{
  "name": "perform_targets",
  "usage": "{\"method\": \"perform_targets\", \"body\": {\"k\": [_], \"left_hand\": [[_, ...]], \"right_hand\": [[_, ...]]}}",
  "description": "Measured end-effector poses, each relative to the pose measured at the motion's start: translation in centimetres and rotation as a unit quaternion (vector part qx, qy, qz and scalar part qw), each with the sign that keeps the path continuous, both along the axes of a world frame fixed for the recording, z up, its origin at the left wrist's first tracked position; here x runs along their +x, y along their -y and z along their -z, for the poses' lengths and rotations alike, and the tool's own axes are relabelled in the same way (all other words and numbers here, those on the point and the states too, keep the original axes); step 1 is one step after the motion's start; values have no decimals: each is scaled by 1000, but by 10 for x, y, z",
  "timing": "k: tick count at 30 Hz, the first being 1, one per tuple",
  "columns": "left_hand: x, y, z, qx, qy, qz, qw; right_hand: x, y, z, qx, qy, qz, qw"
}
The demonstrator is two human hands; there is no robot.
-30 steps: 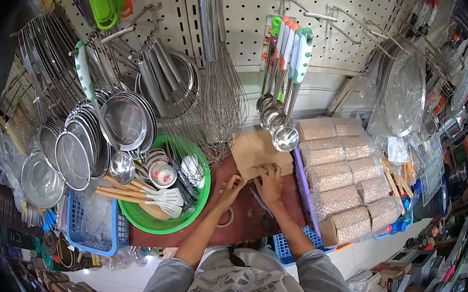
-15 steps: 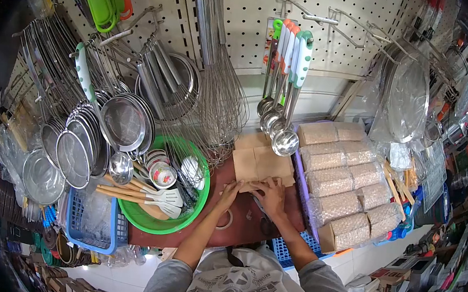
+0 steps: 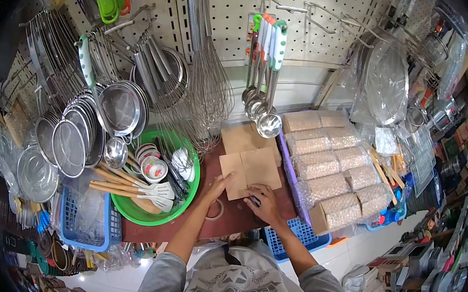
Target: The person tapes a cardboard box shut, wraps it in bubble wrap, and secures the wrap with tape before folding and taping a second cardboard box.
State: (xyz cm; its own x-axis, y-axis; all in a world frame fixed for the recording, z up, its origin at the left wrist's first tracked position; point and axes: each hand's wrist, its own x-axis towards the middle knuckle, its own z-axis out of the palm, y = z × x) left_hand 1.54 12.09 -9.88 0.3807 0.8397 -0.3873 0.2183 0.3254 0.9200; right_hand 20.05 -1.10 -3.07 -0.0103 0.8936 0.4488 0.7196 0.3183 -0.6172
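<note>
A brown cardboard piece with a crease down it lies on the dark red tabletop, partly over another brown sheet. My left hand rests at its left edge, fingers together against the card; whether it grips the edge is unclear. At the card's lower right edge, my right hand has its fingers curled around a small dark object, too small to name. A ring of tape lies on the table between my forearms.
On the left stands a green basin of utensils beside a blue basket. Bubble-wrapped brown boxes fill a purple tray on the right. Whisks, strainers and ladles hang ahead.
The cardboard now lies flatter and more of it shows. My right hand has drawn back to its lower edge and shows a small dark object. The view has shifted slightly.
</note>
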Motion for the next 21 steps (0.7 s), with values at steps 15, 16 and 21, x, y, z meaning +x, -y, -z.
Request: {"method": "perform_targets", "body": {"k": [15, 16, 21], "left_hand": [[-41, 71, -103, 80, 63, 142, 985], [-45, 73, -104, 72, 65, 136, 986], [-64, 92, -116, 91, 56, 133, 985]], "right_hand": [[-10, 37, -12, -42, -239, 202, 949], [-12, 35, -8, -40, -287, 189, 938], [-25, 34, 5, -84, -374, 152, 911]]}}
